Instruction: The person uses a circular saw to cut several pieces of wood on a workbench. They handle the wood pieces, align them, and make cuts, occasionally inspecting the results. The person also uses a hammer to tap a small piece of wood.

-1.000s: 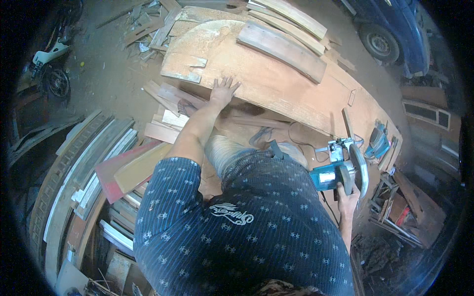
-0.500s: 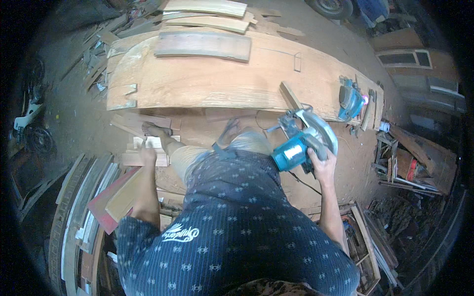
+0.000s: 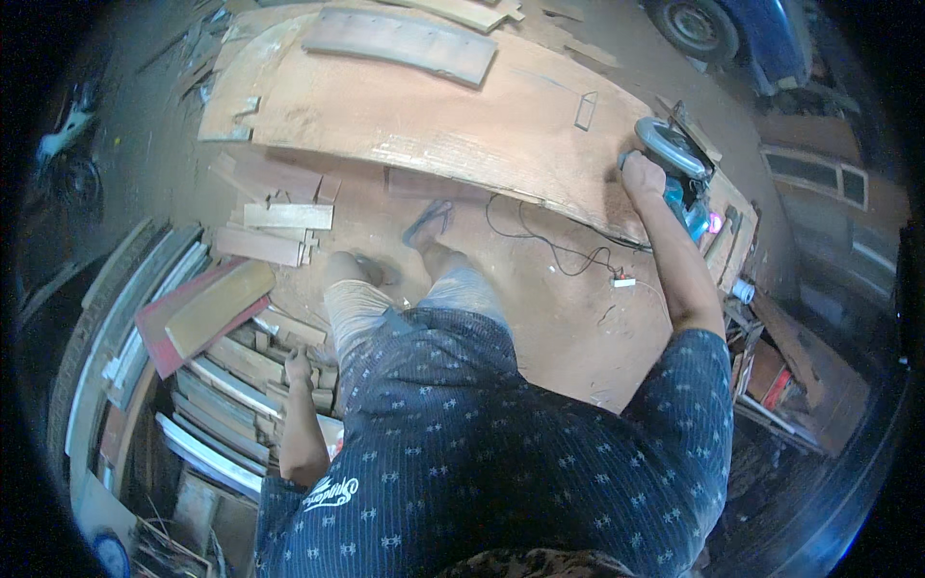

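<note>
A circular saw (image 3: 672, 149) with a silver-grey blade guard is at the right end of a long wooden workbench (image 3: 385, 125). My right hand (image 3: 643, 178), arm stretched forward, is closed around its dark handle. Part of the saw's body is hidden by my hand and forearm. Blue-green tool parts (image 3: 692, 214) show beside my forearm; which belong to the saw and which to the other power tool there, I cannot tell. My left hand (image 3: 298, 368) hangs low at my side with fingers curled, seemingly holding nothing, above stacked timber (image 3: 236, 366).
A weathered plank (image 3: 400, 43) lies on the bench's far side. A black cord (image 3: 568, 262) loops across the floor to a white socket block (image 3: 623, 282). Short boards (image 3: 287, 216) and a red panel (image 3: 154, 332) lie at left. A blue vehicle (image 3: 771, 43) stands far right.
My right hand has carried the circular saw forward and right, from in front of my body onto the bench's right end. My left hand has dropped back toward my side. The view has shifted.
</note>
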